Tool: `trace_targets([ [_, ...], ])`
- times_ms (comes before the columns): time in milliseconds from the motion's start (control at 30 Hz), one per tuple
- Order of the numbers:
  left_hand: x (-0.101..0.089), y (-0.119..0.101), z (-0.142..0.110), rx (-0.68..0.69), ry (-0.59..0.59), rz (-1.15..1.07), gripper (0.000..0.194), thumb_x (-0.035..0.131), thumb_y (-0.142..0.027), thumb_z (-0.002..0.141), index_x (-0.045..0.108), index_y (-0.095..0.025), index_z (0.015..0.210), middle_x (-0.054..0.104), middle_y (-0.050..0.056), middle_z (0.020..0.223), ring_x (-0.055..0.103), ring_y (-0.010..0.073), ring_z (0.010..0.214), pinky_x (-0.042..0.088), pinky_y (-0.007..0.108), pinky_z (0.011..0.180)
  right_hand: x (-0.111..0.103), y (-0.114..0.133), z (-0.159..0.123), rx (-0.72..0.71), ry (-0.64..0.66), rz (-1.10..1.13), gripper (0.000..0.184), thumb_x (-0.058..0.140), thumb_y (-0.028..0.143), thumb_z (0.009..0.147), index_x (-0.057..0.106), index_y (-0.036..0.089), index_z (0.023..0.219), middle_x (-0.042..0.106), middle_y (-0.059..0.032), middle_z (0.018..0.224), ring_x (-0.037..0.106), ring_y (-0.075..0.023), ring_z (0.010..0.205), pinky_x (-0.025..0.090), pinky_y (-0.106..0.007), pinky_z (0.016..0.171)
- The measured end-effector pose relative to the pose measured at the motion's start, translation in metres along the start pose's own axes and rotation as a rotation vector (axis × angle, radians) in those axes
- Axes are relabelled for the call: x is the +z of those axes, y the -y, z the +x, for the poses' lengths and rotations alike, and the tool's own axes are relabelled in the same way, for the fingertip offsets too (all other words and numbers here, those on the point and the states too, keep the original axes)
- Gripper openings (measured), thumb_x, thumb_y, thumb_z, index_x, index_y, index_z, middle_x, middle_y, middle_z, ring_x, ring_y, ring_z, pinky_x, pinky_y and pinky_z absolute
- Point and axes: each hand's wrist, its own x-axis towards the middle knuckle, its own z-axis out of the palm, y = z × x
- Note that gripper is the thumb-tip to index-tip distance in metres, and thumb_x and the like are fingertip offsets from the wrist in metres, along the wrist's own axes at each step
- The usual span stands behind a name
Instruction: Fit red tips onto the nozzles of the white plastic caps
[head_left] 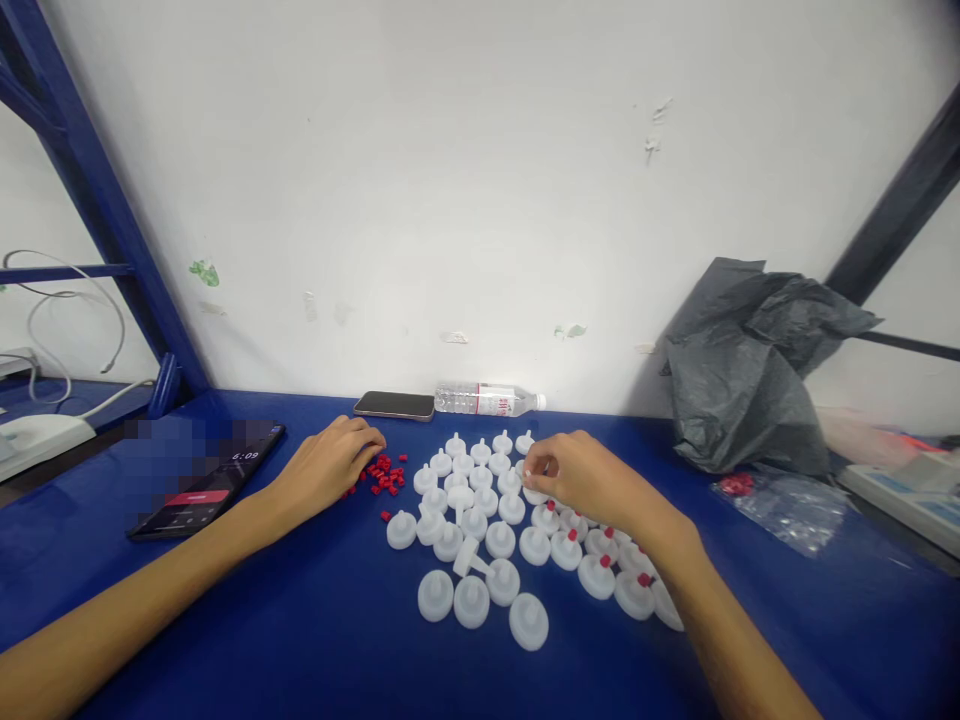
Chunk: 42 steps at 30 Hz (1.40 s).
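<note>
Many white plastic caps (pixel 480 520) with short stems stand in a cluster on the blue table (pixel 315 620). Several at the right carry small red plugs (pixel 604 562). A loose pile of red plugs (pixel 386 475) lies left of the cluster. My left hand (pixel 330 465) rests palm down beside that pile, fingers curled over its edge. My right hand (pixel 581 478) hovers over the cluster's right side, fingertips pinched on a white cap (pixel 534 494).
A dark phone (pixel 206 485) showing a timer lies at left. Another phone (pixel 394 405) and a lying water bottle (pixel 487 399) sit by the wall. A grey plastic bag (pixel 750 380) and a clear bag (pixel 795 510) lie at right.
</note>
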Motion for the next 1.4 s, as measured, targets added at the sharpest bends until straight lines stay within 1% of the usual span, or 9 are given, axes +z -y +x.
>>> trace_targets([
  [267,0.006,0.006,0.000,0.022,0.015,-0.019,0.035,0.038,-0.038,0.099,0.070,-0.025,0.100,0.070,0.007,0.106,0.061,0.0260,0.101,0.050,0.037,0.083,0.001,0.001,0.000,0.021,0.005,0.053,0.009,0.066,0.025,0.085,0.074,0.023,0.082,0.077,-0.0035,0.080,0.071,-0.0184,0.066,0.048,-0.025,0.053],
  [467,0.006,0.005,0.000,0.019,0.018,-0.030,0.036,0.036,-0.038,0.100,0.070,-0.025,0.102,0.070,0.007,0.105,0.061,0.0255,0.101,0.049,0.037,0.086,-0.001,-0.011,0.001,-0.054,-0.133,-0.110,0.029,0.050,0.041,0.098,0.074,0.024,0.094,0.076,-0.0052,0.089,0.070,-0.0226,0.084,0.049,-0.031,0.072],
  [600,0.005,0.004,-0.001,0.008,0.011,-0.032,0.036,0.035,-0.038,0.101,0.069,-0.024,0.102,0.070,0.007,0.103,0.062,0.0253,0.101,0.049,0.036,0.084,0.005,-0.010,0.001,-0.086,-0.011,-0.097,0.038,0.044,0.048,0.100,0.076,0.026,0.102,0.077,-0.0055,0.090,0.071,-0.0238,0.086,0.049,-0.032,0.075],
  [733,0.000,0.000,0.000,-0.012,-0.016,-0.029,0.035,0.034,-0.035,0.101,0.067,-0.023,0.104,0.069,0.007,0.107,0.061,0.0261,0.101,0.048,0.038,0.086,0.008,-0.005,0.001,-0.087,-0.019,-0.122,0.046,0.040,0.050,0.102,0.077,0.024,0.101,0.077,-0.0081,0.087,0.070,-0.0269,0.089,0.049,-0.034,0.074],
  [900,-0.015,-0.017,-0.003,-0.031,-0.143,-0.070,0.031,0.035,-0.034,0.101,0.063,-0.022,0.107,0.067,0.007,0.109,0.060,0.0254,0.103,0.047,0.039,0.089,0.005,0.000,0.004,-0.117,-0.213,-0.119,0.030,0.049,0.041,0.100,0.070,0.024,0.110,0.074,-0.0069,0.108,0.067,-0.0272,0.102,0.049,-0.039,0.086],
  [967,-0.020,-0.026,-0.007,0.022,-0.196,-0.105,0.030,0.036,-0.032,0.101,0.063,-0.021,0.108,0.067,0.007,0.107,0.059,0.0242,0.103,0.047,0.039,0.090,0.005,0.004,0.004,-0.120,-0.283,-0.090,0.021,0.053,0.037,0.098,0.064,0.023,0.110,0.070,-0.0062,0.109,0.066,-0.0253,0.098,0.050,-0.038,0.083],
  [1067,-0.023,-0.042,-0.014,0.155,-0.247,-0.153,0.027,0.037,-0.026,0.101,0.061,-0.020,0.111,0.066,0.007,0.108,0.058,0.0219,0.104,0.049,0.036,0.089,0.011,0.012,0.004,-0.187,-0.291,-0.042,0.014,0.049,0.028,0.100,0.057,0.024,0.111,0.065,-0.0063,0.112,0.066,-0.0214,0.087,0.052,-0.037,0.077],
  [1233,-0.024,-0.068,-0.028,0.306,-0.300,-0.166,0.024,0.044,-0.023,0.099,0.057,-0.022,0.120,0.065,0.006,0.105,0.060,0.0184,0.096,0.051,0.029,0.078,0.024,0.033,0.002,-0.403,-0.245,-0.004,0.037,0.045,0.008,0.096,0.047,0.026,0.129,0.063,-0.0058,0.124,0.063,-0.0232,0.110,0.052,-0.042,0.093],
  [1400,-0.020,-0.083,-0.037,0.349,-0.363,-0.052,0.028,0.050,-0.035,0.098,0.052,-0.023,0.123,0.063,0.006,0.102,0.064,0.0145,0.079,0.049,0.022,0.058,0.037,0.055,-0.001,-0.533,-0.230,-0.052,0.068,0.046,-0.002,0.090,0.032,0.032,0.147,0.061,-0.0062,0.132,0.063,-0.0234,0.113,0.055,-0.042,0.092],
])
